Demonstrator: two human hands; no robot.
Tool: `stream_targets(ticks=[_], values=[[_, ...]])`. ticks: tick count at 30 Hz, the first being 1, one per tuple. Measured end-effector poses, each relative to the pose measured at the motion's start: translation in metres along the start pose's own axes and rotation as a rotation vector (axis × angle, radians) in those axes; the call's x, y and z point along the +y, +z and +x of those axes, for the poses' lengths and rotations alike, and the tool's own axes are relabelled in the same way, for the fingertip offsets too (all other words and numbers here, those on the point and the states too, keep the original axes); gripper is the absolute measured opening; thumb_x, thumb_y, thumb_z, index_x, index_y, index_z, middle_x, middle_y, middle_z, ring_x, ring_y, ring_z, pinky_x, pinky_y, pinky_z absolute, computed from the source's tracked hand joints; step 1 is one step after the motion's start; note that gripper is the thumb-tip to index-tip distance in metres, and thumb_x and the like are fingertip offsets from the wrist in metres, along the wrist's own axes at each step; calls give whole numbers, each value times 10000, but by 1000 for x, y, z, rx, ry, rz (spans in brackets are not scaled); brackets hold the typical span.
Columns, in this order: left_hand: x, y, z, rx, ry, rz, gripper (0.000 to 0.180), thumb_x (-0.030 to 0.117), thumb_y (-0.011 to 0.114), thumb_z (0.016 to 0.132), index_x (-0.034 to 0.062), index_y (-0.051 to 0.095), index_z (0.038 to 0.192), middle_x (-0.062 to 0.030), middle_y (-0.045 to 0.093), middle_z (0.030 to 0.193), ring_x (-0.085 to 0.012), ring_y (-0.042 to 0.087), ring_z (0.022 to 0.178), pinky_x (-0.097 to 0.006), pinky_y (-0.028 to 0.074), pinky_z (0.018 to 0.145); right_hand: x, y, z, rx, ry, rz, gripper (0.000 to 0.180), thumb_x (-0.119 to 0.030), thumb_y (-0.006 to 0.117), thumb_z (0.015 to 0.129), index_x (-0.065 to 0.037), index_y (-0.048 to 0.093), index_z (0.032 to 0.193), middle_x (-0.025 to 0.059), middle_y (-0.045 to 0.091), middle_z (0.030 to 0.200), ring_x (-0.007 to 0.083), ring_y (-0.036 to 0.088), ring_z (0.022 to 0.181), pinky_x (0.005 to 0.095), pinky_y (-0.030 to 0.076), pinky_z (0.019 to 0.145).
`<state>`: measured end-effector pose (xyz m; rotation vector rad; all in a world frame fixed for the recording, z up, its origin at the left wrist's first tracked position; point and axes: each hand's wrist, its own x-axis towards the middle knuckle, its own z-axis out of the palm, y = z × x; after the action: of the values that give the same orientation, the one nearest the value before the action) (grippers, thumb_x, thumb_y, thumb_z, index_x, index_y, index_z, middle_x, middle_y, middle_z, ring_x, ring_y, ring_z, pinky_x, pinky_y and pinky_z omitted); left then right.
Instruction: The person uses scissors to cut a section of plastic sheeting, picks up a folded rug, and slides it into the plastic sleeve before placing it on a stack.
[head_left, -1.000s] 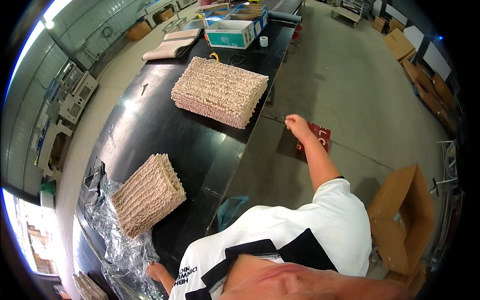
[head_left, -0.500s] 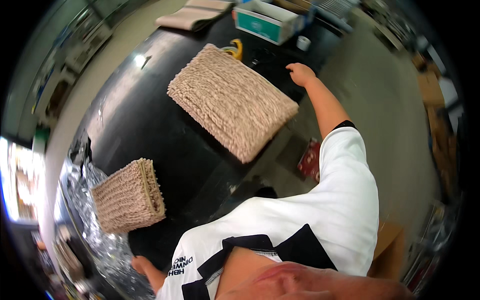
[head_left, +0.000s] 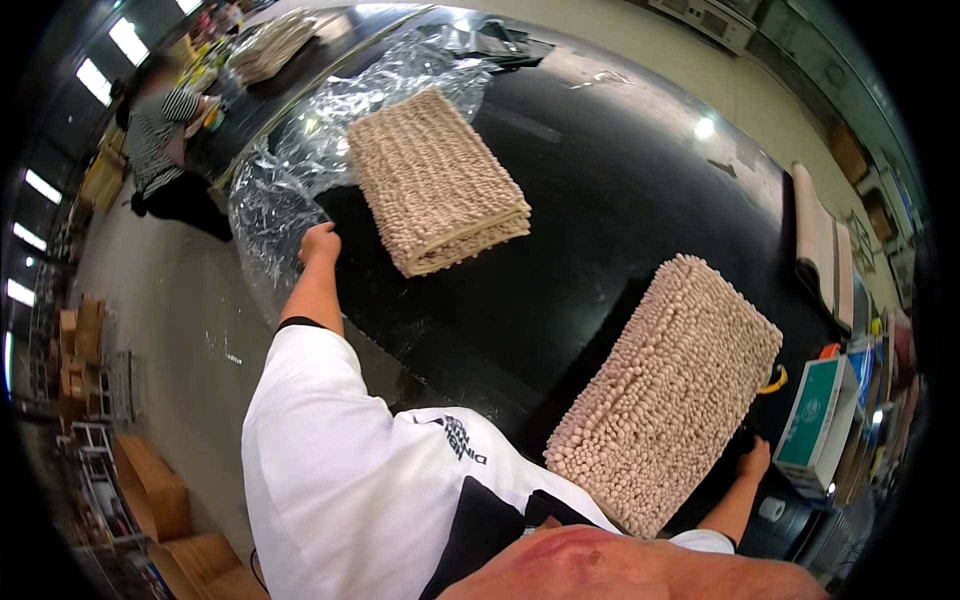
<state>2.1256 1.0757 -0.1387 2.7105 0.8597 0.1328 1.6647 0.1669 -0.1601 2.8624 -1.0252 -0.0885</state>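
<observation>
My left hand point(head_left: 320, 243) is closed on the near edge of a crumpled clear plastic sheet point(head_left: 270, 205), beside the smaller folded mat. That mat point(head_left: 435, 180) is beige with a nubby chenille pile and lies partly on the plastic. At the right lies a larger, thicker folded beige chenille mat point(head_left: 670, 390). Just past its right edge, my right hand point(head_left: 755, 458) rests low over the table with fingers curled at a small dark object; what it is I cannot make out. Neither hand touches the smaller mat.
Both mats lie on a black table point(head_left: 570, 190). A green-and-white box point(head_left: 812, 420), a yellow-handled thing point(head_left: 775, 381), a white roll point(head_left: 771, 509) and a rolled beige mat point(head_left: 822, 250) sit at the right. Another person point(head_left: 165, 140) stands far left. Cardboard boxes point(head_left: 150, 490) are on the floor.
The view has swung left, bringing the plastic and smaller mat into the middle. My right hand has come from the open table side to the dark object beside the larger mat. My left stays at the plastic.
</observation>
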Motion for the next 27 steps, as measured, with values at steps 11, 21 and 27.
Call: stream_targets(ticks=[11, 21, 27], values=[[-88, 31, 82, 259, -46, -833, 270, 261, 562, 886, 62, 680, 1026, -116, 679, 955, -286, 636, 885, -373, 490, 778, -26, -49, -138, -359, 650, 358, 403, -102, 647, 768, 11, 509, 1129, 140, 620, 1011, 229, 610, 898, 344, 502, 771], [-234, -151, 421, 400, -553, -1277, 282, 174, 472, 896, -30, 631, 1009, -147, 649, 1017, -264, 624, 900, -363, 495, 751, -281, -195, -291, 507, 517, 526, 432, -172, 600, 835, 41, 508, 1199, 118, 603, 1085, 194, 564, 951, 284, 477, 772], [-27, -229, 549, 305, 672, -549, 264, 202, 470, 933, 54, 684, 973, -126, 672, 928, -250, 629, 847, -393, 500, 772, -517, -243, -302, 559, 147, 1023, 462, -214, 572, 874, 59, 508, 1242, 104, 592, 1129, 173, 536, 983, 248, 462, 773]])
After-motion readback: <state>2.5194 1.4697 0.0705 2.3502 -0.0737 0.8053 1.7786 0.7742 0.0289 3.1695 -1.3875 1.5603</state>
